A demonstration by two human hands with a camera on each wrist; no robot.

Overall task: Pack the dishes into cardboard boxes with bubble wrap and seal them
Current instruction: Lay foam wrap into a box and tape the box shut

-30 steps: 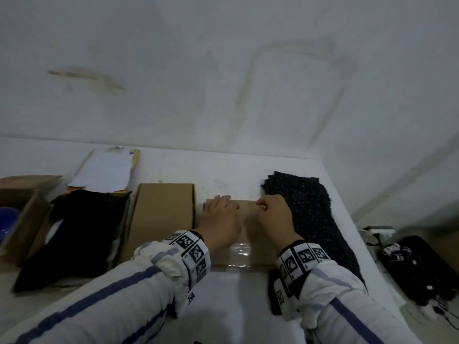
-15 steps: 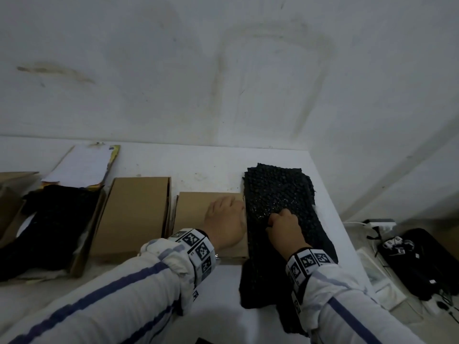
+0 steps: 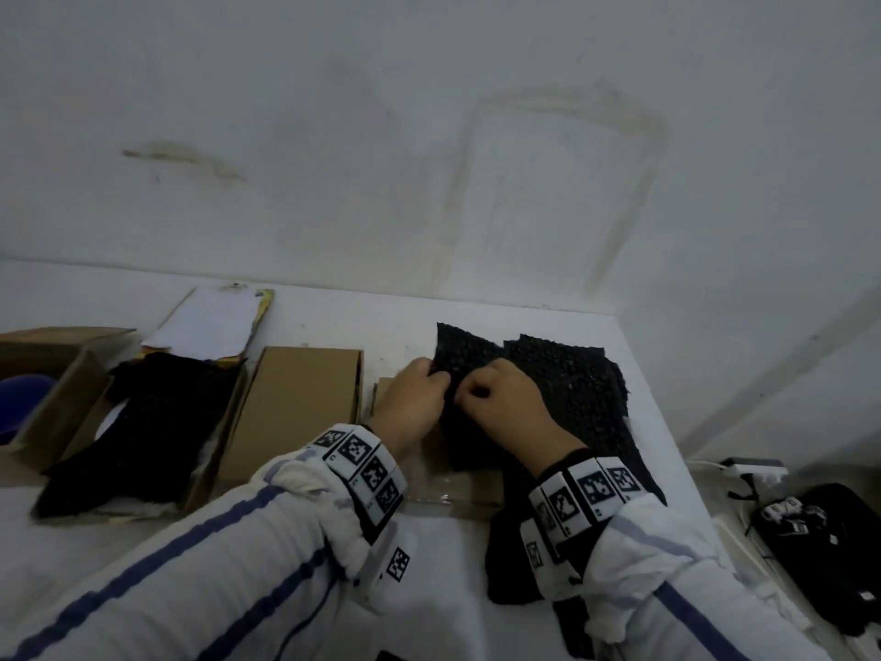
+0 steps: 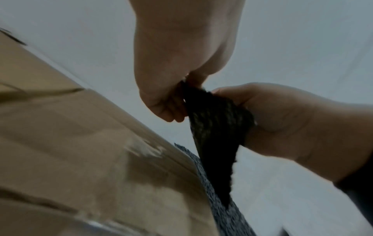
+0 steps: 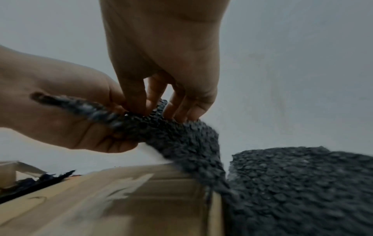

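A sheet of black bubble wrap (image 3: 469,360) is lifted off the table, and both hands pinch its near edge. My left hand (image 3: 441,379) grips it from the left and my right hand (image 3: 469,398) from the right, knuckles close together. The sheet hangs above a sealed cardboard box (image 3: 457,493) with shiny tape along its top, largely hidden under my hands. More black bubble wrap (image 3: 581,398) lies in a stack just right of that box. The left wrist view shows the sheet (image 4: 214,135) held between the two hands. The right wrist view shows my fingers (image 5: 177,105) curled on the sheet (image 5: 181,138).
A closed cardboard box (image 3: 295,412) stands left of the taped one. Further left is an open box (image 3: 210,460) lined with black wrap. At the far left another box holds something blue (image 3: 24,398). Papers (image 3: 210,322) lie by the wall. The table edge (image 3: 667,431) runs down the right, with a black bag (image 3: 820,527) below it.
Both hands left the top of the taped box. The right hand went to the bubble wrap stack, then the left joined it, and a sheet is now lifted between them.
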